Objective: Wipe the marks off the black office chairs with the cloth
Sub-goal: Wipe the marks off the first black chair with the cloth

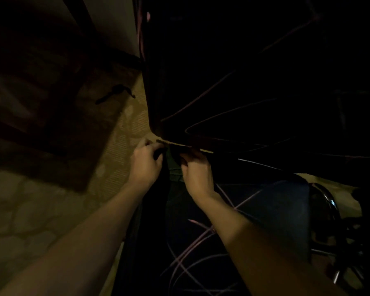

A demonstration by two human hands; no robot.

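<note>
Both hands pinch a dark cloth (pixel 173 159) between them: left hand (pixel 144 162) and right hand (pixel 198 173), just below the black chair back's (pixel 233 67) lower corner. Pale scribbled marks (pixel 203 96) cross back and seat (pixel 201 242). A dark strap (pixel 115 92) lies on the patterned floor (pixel 41 210); chrome chair legs (pixel 329 206) stand right.

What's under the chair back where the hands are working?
Under the chair back, both hands grip a dark cloth in the gap above the marked seat. Deeper in, it is too dark to tell.

No readable text, labels, brands or numbers anywhere; scene dark.
</note>
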